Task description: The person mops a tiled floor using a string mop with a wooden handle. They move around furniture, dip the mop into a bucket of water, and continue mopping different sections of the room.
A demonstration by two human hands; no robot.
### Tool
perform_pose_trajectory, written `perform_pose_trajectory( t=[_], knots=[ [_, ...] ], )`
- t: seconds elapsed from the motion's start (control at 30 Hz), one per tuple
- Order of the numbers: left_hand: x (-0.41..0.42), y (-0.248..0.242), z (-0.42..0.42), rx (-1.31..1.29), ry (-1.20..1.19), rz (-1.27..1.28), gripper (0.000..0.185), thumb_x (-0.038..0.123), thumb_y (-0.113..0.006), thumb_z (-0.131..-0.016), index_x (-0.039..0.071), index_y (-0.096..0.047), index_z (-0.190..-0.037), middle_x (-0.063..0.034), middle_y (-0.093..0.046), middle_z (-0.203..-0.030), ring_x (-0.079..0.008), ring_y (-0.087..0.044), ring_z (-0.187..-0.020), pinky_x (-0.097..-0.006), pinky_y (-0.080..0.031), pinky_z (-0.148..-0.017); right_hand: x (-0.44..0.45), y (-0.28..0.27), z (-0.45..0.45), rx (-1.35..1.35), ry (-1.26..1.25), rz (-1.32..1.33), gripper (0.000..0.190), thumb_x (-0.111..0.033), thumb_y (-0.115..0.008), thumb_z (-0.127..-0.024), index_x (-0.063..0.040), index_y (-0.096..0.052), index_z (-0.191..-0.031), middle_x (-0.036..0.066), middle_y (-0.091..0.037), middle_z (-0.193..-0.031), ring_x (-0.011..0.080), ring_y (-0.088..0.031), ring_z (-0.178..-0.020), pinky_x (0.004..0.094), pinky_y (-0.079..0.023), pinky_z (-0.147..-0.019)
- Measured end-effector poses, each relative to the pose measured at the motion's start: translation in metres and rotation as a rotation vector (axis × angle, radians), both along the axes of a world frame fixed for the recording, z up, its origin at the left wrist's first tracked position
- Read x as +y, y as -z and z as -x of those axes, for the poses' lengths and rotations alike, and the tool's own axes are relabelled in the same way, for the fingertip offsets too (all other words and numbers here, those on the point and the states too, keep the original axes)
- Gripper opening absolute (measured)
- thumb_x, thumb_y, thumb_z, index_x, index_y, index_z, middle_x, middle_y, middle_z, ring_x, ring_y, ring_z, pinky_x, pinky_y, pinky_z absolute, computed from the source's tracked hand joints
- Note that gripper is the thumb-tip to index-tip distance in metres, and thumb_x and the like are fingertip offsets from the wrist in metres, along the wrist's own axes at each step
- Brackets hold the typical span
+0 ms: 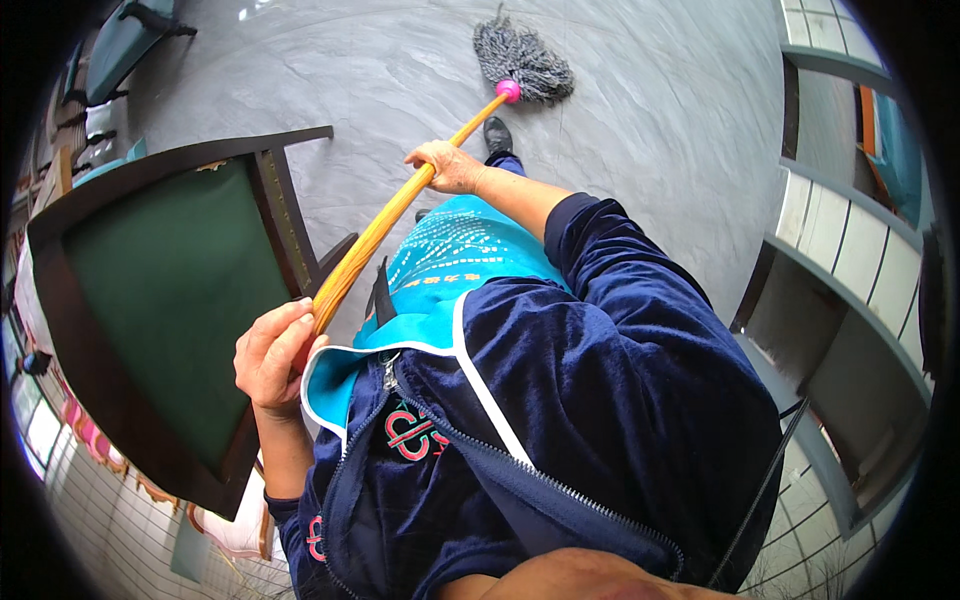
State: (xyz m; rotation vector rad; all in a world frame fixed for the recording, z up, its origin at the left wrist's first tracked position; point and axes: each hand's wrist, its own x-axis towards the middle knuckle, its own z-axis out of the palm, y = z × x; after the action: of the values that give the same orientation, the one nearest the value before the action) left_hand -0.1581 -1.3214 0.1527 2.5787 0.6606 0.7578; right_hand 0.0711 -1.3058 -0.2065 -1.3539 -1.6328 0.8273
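A string mop stretches away from my body across the grey floor. Its head of grey yarn (525,64) rests flat on the floor, joined by a pink collar (508,91) to a yellow wooden handle (375,229). My right hand (448,166) grips the handle partway along. Close to my chest, my left hand (277,356) holds the handle's top end, beside the turquoise apron (465,240). The fingers hide the very tip. A black shoe (497,136) is just behind the mop head.
A dark wooden table or desk with a green panel (180,300) stands close on my left. Blue-seated chairs (124,52) are at the far left. Along the right is a grey-framed unit or doorway (832,300) against white tiles (840,225). Pink-and-white chairs (232,525) are at lower left.
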Motion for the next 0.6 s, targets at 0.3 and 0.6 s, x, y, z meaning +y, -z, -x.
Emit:
perform_pose_trajectory(
  t=[0.3, 0.6],
  knots=[
    [0.025, 0.044, -0.063, -0.484, -0.047, -0.173, 0.015, 0.007, -0.046, -0.089, -0.004, -0.055, -0.084, -0.0170, -0.059, -0.069, -0.0211, -0.056, -0.058, -0.0314, -0.047, -0.050, 0.009, 0.031, -0.049, -0.070, 0.165, -0.122, 0.016, -0.018, -0.070, -0.075, -0.009, -0.059, -0.081, 0.013, -0.064, -0.083, 0.0333, -0.062, -0.085, 0.0433, -0.049, -0.074],
    [0.006, 0.064, -0.129, -0.516, 0.179, -0.038, 0.028, 0.006, -0.038, -0.080, -0.008, -0.058, -0.092, -0.0170, -0.057, -0.059, -0.0233, -0.051, -0.047, -0.0334, -0.047, -0.050, -0.100, 0.042, -0.096, 0.039, 0.409, 0.062, 0.021, -0.026, -0.071, -0.074, -0.008, -0.061, -0.078, 0.016, -0.066, -0.084, 0.0362, -0.063, -0.084, 0.0444, -0.050, -0.071]
  ],
)
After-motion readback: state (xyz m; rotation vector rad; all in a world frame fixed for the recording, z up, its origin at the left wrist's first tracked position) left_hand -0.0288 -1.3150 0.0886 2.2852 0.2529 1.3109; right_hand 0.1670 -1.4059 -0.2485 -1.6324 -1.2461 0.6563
